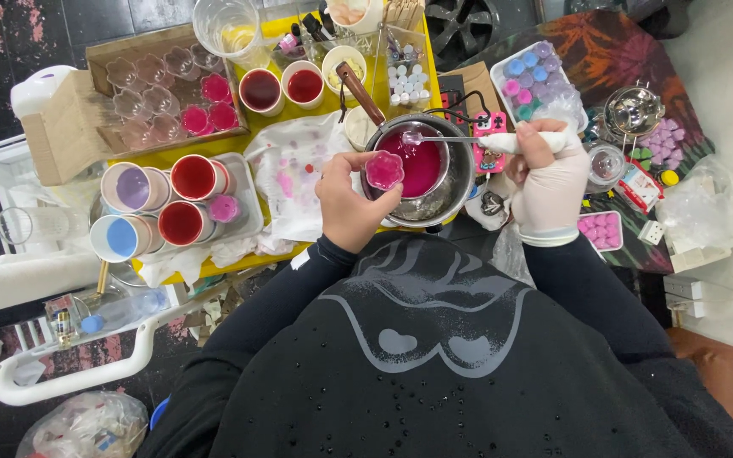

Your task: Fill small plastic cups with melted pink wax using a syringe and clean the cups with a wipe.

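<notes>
My left hand holds a small flower-shaped clear mould filled with pink liquid, right at the near rim of a steel pot. Inside the pot sits a smaller bowl of dark pink liquid. My right hand, in a white glove, grips a metal spoon by its white handle; the spoon's bowl hovers over the pink liquid.
A cardboard box with clear and pink-filled moulds stands at the back left. Cups of red, purple and blue liquid sit on a white tray. A stained white cloth lies beside the pot. Trays of coloured pieces are at the right.
</notes>
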